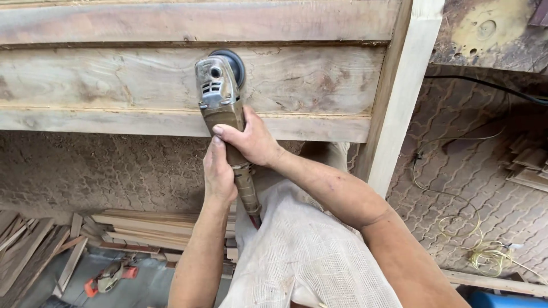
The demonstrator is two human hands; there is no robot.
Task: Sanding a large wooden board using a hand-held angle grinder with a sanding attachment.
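The person's left hand (218,174) and right hand (249,141) both wrap tight around the body of the angle grinder (224,108), which looks heavy, hard and dusty, its round disc pressed on the far wooden panel (308,80).

Stacked wood strips (154,228), orange power tool (109,278) (on floor), yellow cord (485,254), black cable (491,85).

The sanding disc (233,61) sits mostly behind the angle grinder (220,97), so its contact with the wooden panel (308,80) cannot be told. The right hand (251,140) and left hand (218,174) cover the grinder's grip. The panel runs off the left edge.
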